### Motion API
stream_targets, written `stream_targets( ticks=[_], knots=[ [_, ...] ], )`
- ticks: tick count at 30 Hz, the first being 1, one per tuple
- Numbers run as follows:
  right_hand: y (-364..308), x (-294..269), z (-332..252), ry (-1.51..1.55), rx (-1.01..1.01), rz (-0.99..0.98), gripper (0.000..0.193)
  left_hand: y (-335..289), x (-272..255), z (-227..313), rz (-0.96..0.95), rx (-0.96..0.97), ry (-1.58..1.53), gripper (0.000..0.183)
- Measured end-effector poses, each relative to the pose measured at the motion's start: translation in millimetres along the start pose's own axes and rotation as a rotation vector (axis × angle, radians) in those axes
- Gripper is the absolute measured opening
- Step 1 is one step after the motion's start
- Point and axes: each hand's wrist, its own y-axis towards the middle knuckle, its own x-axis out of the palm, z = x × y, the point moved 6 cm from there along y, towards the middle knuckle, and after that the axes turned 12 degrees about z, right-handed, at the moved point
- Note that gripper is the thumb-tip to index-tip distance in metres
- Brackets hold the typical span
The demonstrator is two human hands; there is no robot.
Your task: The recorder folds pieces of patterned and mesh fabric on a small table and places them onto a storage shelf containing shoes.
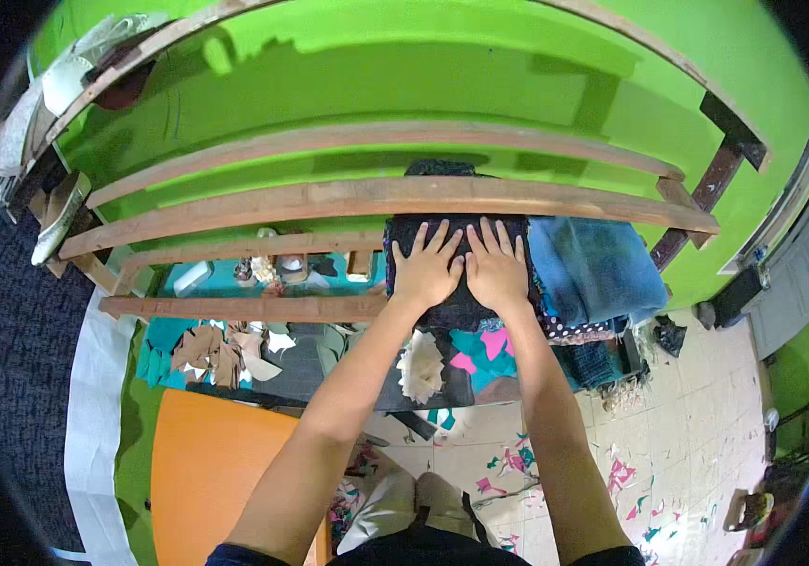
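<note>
A folded black cloth [456, 307] lies on top of a stack of fabrics on a wooden rack. My left hand [427, 269] rests flat on it with fingers spread. Beside it, my right hand [498, 268] also presses flat on the cloth, fingers apart and thumbs close together. Against the right side of this stack lies a folded blue denim cloth [593, 269], above a dark polka-dot fabric [579, 329]. One wooden slat [404, 196] runs across just beyond my fingertips.
Brown fabric scraps [211, 351], cream pieces [420, 368] and teal and pink scraps [484, 358] lie on the lower shelf. An orange board [211, 462] stands at the lower left. Shoes [62, 222] hang at the rack's left end. Cuttings litter the tiled floor [706, 415].
</note>
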Motion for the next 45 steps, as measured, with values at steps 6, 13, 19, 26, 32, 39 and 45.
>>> stream_targets(
  ticks=[6,13,19,26,32,39,45],
  knots=[
    [0,9,3,-0.003,0.022,-0.047,0.046,3,8,-3,-0.056,-0.028,-0.054,0.050],
    [17,-73,-15,0.175,0.022,0.185,0.040,9,-69,2,0.130,-0.063,-0.316,0.044],
    [-1,-122,-38,0.202,-0.030,0.375,0.035,-9,-125,21,0.293,-0.018,-0.319,0.038],
    [-39,-117,-79,0.116,-0.010,0.279,0.042,-50,-128,21,0.251,0.031,-0.169,0.040],
    [-53,-101,-91,0.012,0.058,0.156,0.051,-81,-120,22,0.263,0.054,0.006,0.041],
    [-85,-120,-108,0.058,-0.178,0.132,0.052,-127,-128,31,0.256,-0.094,0.104,0.045],
    [-139,-124,-133,0.207,-0.522,0.004,0.056,-204,-137,41,0.232,-0.370,0.239,0.047]
  ],
)
